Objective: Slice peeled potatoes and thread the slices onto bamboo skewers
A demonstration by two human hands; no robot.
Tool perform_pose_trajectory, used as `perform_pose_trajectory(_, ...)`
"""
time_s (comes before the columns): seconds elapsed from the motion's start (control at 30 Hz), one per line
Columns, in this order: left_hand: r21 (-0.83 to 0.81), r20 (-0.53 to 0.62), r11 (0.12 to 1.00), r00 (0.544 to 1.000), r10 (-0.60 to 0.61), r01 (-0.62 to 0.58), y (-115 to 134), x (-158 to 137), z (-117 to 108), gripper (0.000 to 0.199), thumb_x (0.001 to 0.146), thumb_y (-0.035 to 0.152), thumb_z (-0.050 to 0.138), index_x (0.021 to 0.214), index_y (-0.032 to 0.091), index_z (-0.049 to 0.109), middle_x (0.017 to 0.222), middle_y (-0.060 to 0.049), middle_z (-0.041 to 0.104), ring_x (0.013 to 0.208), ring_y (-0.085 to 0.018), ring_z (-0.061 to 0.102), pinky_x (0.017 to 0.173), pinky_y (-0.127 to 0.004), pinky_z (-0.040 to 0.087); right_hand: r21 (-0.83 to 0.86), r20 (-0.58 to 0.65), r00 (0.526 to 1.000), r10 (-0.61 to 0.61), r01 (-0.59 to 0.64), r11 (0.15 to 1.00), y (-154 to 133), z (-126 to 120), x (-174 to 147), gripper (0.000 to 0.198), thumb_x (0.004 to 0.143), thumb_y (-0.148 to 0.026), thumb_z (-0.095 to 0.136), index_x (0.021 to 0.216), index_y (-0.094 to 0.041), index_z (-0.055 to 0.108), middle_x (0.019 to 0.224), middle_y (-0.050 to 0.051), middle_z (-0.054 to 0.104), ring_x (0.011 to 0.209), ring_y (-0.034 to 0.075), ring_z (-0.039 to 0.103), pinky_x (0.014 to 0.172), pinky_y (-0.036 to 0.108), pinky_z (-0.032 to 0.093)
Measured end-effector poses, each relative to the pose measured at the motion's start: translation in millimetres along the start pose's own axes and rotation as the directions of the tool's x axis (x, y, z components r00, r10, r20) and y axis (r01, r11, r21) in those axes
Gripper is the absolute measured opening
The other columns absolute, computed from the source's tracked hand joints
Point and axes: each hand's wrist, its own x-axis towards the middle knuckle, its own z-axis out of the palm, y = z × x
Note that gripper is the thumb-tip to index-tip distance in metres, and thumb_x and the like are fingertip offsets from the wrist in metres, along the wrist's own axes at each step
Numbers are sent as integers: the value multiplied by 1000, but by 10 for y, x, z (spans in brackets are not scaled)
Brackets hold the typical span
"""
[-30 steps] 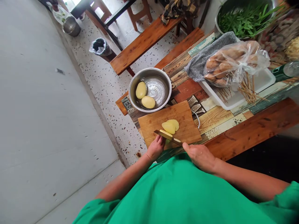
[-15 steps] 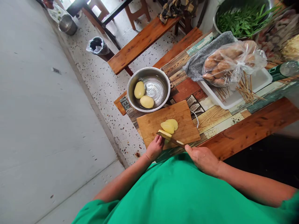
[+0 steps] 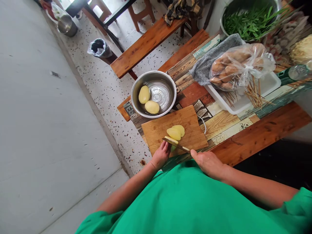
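My right hand (image 3: 208, 163) is closed round the handle of a knife (image 3: 180, 147), whose blade slants up to the left over the near part of a wooden cutting board (image 3: 153, 130). Along the blade's far side lies a pale cut potato piece (image 3: 171, 140). My left hand (image 3: 161, 156) has its fingers bunched near the blade's tip, against the potato; the blade partly hides what they grip. Two overlapping yellow potato slices (image 3: 174, 133) rest on the board just beyond the knife.
A metal basin (image 3: 168, 107) holding two peeled potatoes (image 3: 152, 107) in water stands behind the board. To the right, a white tray (image 3: 235, 111) carries skewers (image 3: 255, 92) and a bag of potatoes (image 3: 227, 73). Farther back is a pot of greens (image 3: 248, 24). Benches flank the table.
The whole view has shifted slightly left. My right hand and the knife have moved very little; my left hand stays in place by the potato.
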Motion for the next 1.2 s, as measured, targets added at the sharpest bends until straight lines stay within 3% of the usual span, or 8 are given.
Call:
perform_pose_trajectory(0.1, 0, -26, 1000, 999, 25, -25, -11, -5, 38, 37, 97, 19, 39, 124, 5, 60, 126, -22, 58, 128, -33, 49, 105, -47, 46, -5, 64, 998, 15, -14, 1000, -21, -36, 20, 34, 89, -8, 36, 120, -11, 47, 84, 13, 71, 80, 25, 70, 58, 26, 46)
perform_pose_trajectory(0.3, 85, -134, 994, 988, 76, -65, -18, -3, 42, 37, 96, 17, 42, 127, 3, 57, 128, -21, 57, 126, -34, 51, 104, -46, 47, 26, 35, 999, 6, -7, 1000, -14, 79, 298, 35, 91, -10, 35, 124, -11, 45, 86, 13, 71, 85, 26, 70, 64, 29, 49)
perform_pose_trajectory(0.47, 89, -141, 994, 987, 73, -61, -23, -17, 42, 40, 97, 19, 40, 132, 3, 51, 130, -22, 56, 127, -31, 50, 104, -44, 47, 29, 23, 1000, 3, -4, 1000, 63, 229, 498, 37, 88, -9, 38, 125, -10, 43, 92, 14, 71, 90, 26, 69, 66, 29, 47)
perform_pose_trajectory(0.63, -13, -175, 1000, 984, 20, -23, -14, -39, 63, 40, 97, 18, 40, 134, 6, 48, 132, -21, 54, 129, -31, 48, 104, -46, 47, 43, -33, 999, 11, -9, 999, -8, 106, 201, 29, 90, -8, 32, 114, -10, 48, 88, 13, 70, 86, 25, 69, 62, 29, 43)
perform_pose_trajectory(0.8, -39, -136, 999, 991, 0, -6, 6, -42, 38, 33, 97, 20, 41, 123, 7, 57, 123, -20, 58, 123, -31, 51, 97, -45, 53, 35, 0, 1000, -31, 31, 999, -79, -9, -83, 32, 90, -6, 31, 117, -10, 48, 91, 11, 70, 84, 26, 69, 60, 32, 43)
perform_pose_trajectory(1.1, 46, -224, 998, 973, 49, -40, 13, -66, 12, 30, 95, 19, 44, 114, 5, 62, 119, -21, 58, 121, -34, 50, 92, -43, 55, -6, -9, 999, -30, 30, 1000, -46, 68, -109, 29, 90, -5, 34, 114, -10, 51, 85, 10, 70, 80, 24, 69, 55, 30, 40)
perform_pose_trajectory(1.2, 29, -185, 999, 982, 29, -24, 14, -76, 20, 29, 96, 19, 43, 111, 7, 64, 116, -19, 59, 117, -33, 53, 90, -44, 56, -30, -21, 999, -32, 32, 999, -59, 69, -117, 33, 88, -3, 35, 116, -9, 50, 82, 11, 70, 78, 24, 70, 54, 29, 40)
